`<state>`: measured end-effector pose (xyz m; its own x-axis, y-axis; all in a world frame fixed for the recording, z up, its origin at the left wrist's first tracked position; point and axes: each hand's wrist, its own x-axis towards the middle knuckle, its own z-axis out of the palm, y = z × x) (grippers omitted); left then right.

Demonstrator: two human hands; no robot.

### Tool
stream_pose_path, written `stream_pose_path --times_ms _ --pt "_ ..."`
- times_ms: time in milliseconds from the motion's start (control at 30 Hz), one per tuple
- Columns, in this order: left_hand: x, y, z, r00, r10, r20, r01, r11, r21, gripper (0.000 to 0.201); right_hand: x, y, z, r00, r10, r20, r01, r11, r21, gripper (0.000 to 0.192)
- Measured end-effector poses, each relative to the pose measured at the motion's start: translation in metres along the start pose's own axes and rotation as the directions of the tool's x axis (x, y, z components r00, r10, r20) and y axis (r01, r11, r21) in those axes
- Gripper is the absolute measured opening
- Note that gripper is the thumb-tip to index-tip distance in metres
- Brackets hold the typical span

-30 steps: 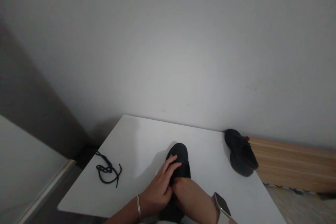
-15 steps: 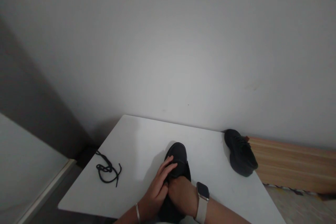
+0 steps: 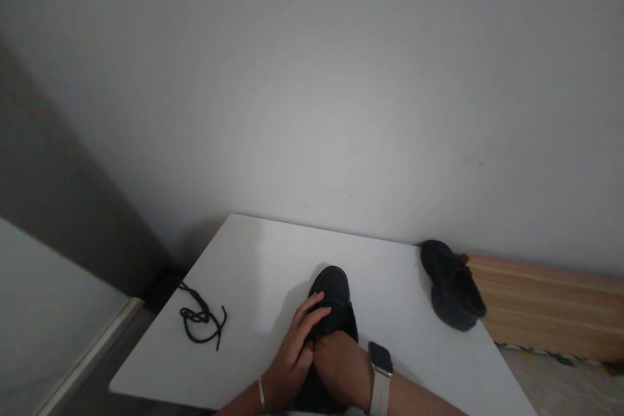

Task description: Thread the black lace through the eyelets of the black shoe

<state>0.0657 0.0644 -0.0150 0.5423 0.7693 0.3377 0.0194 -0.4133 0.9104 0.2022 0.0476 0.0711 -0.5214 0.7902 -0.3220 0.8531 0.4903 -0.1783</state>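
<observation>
**Both hands on a black shoe**

We read no writing anywhere. Our left hand (image 3: 292,354) and right hand (image 3: 338,367) grasp the shoe (image 3: 334,302) at the table's (image 3: 253,260) near edge, its toe and length pointing away toward the wall.

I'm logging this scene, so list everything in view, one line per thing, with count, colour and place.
table: one, white, against the wall.
shoelace: one, black, loose in a tangle near the table's left edge.
near shoe: one, black, at the table's front middle, toe pointing to the wall.
far shoe: one, black, at the table's back right corner.
wooden board: one, light brown, right of the table along the wall.
left hand: bracelet on wrist, fingers resting on the near shoe.
right hand: white-strapped watch on wrist, on the near shoe; grip hidden.
</observation>
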Motion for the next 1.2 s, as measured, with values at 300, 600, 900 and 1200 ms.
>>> stream_pose_path --times_ms 300,600,900,1200 --pt "-0.002 0.004 0.001 0.998 -0.063 -0.021 0.063 0.998 -0.002 0.044 -0.017 0.005 -0.029 1.000 0.028 0.010 -0.029 0.996 0.084 0.035" --pt "0.005 0.006 0.000 0.998 -0.050 -0.040 0.053 0.995 0.079 0.046 -0.049 0.018 -0.055 0.926 0.180 -0.332 -0.060 0.938 0.342 0.025" --pt "0.023 0.068 -0.022 0.974 0.221 -0.047 -0.215 0.971 0.105 0.026 -0.066 0.000 -0.064 0.730 -0.026 -0.683 0.380 0.845 0.375 0.024" --pt "0.020 0.144 -0.095 0.951 0.305 0.061 -0.309 0.905 0.291 0.025 -0.080 -0.002 -0.069 0.483 -0.048 -0.874 0.589 0.757 0.283 0.027"
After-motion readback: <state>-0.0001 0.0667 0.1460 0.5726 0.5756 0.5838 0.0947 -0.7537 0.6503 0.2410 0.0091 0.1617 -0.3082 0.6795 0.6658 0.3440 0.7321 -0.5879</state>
